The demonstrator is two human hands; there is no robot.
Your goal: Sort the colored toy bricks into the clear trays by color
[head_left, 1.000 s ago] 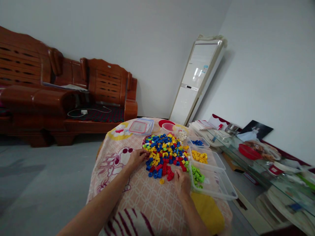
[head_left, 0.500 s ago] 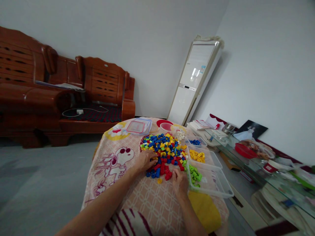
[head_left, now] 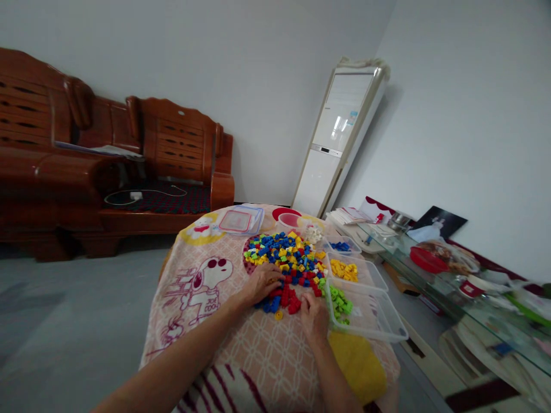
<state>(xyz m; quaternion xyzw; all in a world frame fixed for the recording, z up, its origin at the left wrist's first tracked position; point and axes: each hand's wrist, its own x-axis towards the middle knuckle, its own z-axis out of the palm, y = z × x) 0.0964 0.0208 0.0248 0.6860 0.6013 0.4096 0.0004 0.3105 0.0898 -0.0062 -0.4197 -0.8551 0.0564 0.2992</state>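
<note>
A heap of small toy building bricks (head_left: 286,249) in blue, yellow, red, green and white lies on the patterned tablecloth. My left hand (head_left: 263,283) reaches over its near left side, fingers stretched and a little apart, touching the bricks. Under and beside those fingers are blue bricks (head_left: 270,304) and red bricks (head_left: 291,300). My right hand (head_left: 315,315) rests just right of the red ones, its fingers bent together; whatever they may hold is hidden. A round yellow piece (head_left: 279,315) lies between the hands.
Clear plastic boxes on the right hold green bricks (head_left: 341,304), yellow bricks (head_left: 344,270) and blue bricks (head_left: 340,246). White bricks (head_left: 313,233) sit behind the heap, near a pink-white tub (head_left: 289,220). Box lids (head_left: 236,221) lie at the back left. A glass table (head_left: 434,287) stands to the right.
My left hand has moved slightly right across the near side of the heap, covering more of the red and blue bricks. My right hand has barely moved.
</note>
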